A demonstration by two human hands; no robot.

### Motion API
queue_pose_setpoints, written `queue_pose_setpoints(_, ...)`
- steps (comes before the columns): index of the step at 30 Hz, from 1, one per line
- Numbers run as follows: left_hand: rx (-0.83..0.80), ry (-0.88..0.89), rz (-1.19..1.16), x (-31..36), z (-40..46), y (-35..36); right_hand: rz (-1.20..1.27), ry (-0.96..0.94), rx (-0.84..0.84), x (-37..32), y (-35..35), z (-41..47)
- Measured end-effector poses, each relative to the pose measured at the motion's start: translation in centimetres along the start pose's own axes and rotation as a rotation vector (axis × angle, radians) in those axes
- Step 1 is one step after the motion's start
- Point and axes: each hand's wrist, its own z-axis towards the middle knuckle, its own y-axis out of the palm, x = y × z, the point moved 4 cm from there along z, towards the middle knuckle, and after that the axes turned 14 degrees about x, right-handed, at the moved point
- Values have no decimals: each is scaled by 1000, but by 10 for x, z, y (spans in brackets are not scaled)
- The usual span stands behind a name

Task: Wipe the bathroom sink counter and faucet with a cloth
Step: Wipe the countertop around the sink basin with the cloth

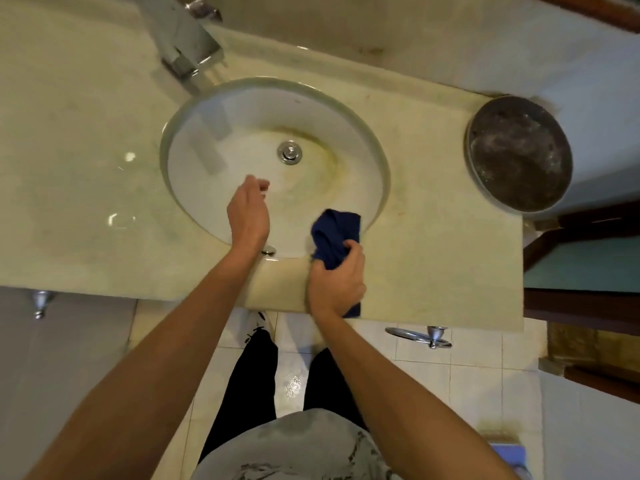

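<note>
Cloth (333,239) near dusty round lid (518,153)

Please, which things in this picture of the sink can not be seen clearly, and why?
- Faucet, head view: its top is cut off by the upper edge, and it is blurred.
- Cloth: the right hand grips it and covers its middle part.
- Left hand: the fingertips curl away; if they touch the sink cannot be told.
- Round dark lid: what is under it is hidden.
</note>
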Motion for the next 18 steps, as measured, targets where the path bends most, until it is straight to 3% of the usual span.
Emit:
queue_pose_setpoints(7,381,4,-113,13,48,-49,468,301,-350,-95,72,-10)
queue_pose_setpoints(10,302,100,-54,5,38,-42,675,352,-340,-90,56,32)
queue_pose_setpoints(13,96,249,101,-9,14,-16,753,212,-169,-58,5,105)
queue_pose_setpoints(15,-12,294,258,-23,-4,-5,686,80,-69,-29,-38,150)
queue_pose_setpoints(18,-39,393,422,-33,-20,-4,422,-47,-21,21,-89,196)
